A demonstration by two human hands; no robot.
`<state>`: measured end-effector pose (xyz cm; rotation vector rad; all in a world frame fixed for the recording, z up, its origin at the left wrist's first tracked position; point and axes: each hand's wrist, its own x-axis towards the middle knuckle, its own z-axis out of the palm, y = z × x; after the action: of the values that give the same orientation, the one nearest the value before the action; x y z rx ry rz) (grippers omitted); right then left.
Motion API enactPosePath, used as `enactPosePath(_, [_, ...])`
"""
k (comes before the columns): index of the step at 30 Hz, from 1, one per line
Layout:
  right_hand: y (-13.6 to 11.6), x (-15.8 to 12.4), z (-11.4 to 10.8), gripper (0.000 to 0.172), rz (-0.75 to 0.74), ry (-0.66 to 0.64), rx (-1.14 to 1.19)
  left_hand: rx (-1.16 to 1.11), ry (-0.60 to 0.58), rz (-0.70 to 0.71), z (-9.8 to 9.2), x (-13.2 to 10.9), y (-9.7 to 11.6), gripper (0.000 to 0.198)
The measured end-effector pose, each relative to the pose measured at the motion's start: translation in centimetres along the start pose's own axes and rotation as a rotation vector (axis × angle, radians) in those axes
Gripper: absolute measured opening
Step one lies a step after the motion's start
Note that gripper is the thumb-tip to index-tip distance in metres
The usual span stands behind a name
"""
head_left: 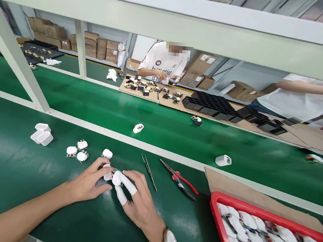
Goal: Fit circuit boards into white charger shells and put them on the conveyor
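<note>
My left hand (91, 179) has its thumb and fingers around a small white plastic case (107, 173), partly hidden by the fingers. Close against it, my right hand (139, 198) pinches a small circuit board with a white covering on top (116, 177). White finger cots cover the right thumb and forefinger. Just beyond the left fingers lies another white-topped circuit board (107, 153). Three more boards (81, 156) are grouped to the left. Farther left, three white plastic cases (42, 137) stand together.
Tweezers (149, 172) and red-handled pliers (178, 179) lie right of my hands. A red tray (218, 210) of white-topped boards fills the lower right. Beyond a pale rail, white cases (138, 128) sit on the green belt (100, 103). A co-worker (165, 64) works opposite.
</note>
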<state>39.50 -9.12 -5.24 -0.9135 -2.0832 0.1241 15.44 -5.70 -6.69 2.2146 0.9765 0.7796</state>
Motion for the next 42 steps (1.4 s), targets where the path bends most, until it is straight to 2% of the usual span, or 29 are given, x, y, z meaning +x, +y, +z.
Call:
enactPosePath(6, [-0.5,0.3,0.0,0.060,-0.010,-0.014,-0.002,-0.052,0.016,-0.077,0.1,-0.8,-0.5,0.084])
enactPosePath(11, [-0.7,0.6,-0.1,0.057,0.012,-0.059,-0.010,-0.051,-0.032,-0.024,0.0,-0.8,-0.2,0.084])
enactPosePath(19, [-0.7,0.5,0.1,0.056,-0.006,-0.090,-0.059,0.003,-0.019,0.020,0.1,-0.9,-0.6,0.084])
enactPosePath(25, [-0.9,0.6,0.1,0.055,-0.017,-0.109,-0.087,0.010,-0.030,0.016,0.0,-0.8,-0.2,0.087])
enactPosePath(30, [-0.7,0.4,-0.2,0.055,0.002,-0.128,-0.007,-0.026,-0.049,-0.024,-0.3,-0.8,0.3,0.091])
enactPosePath(34, [-0.7,0.3,0.0,0.044,-0.003,-0.133,0.040,-0.138,-0.133,-0.064,-0.5,-0.8,0.7,0.091])
enactPosePath(38, [-1.1,0.9,0.6,0.030,0.026,-0.217,0.000,-0.195,-0.155,-0.083,-0.7,-0.8,0.7,0.084])
enactPosePath(42, [-1.5,1.5,1.0,0.030,0.052,-0.211,0.053,-0.164,-0.175,-0.090,-1.0,-0.9,0.6,0.079])
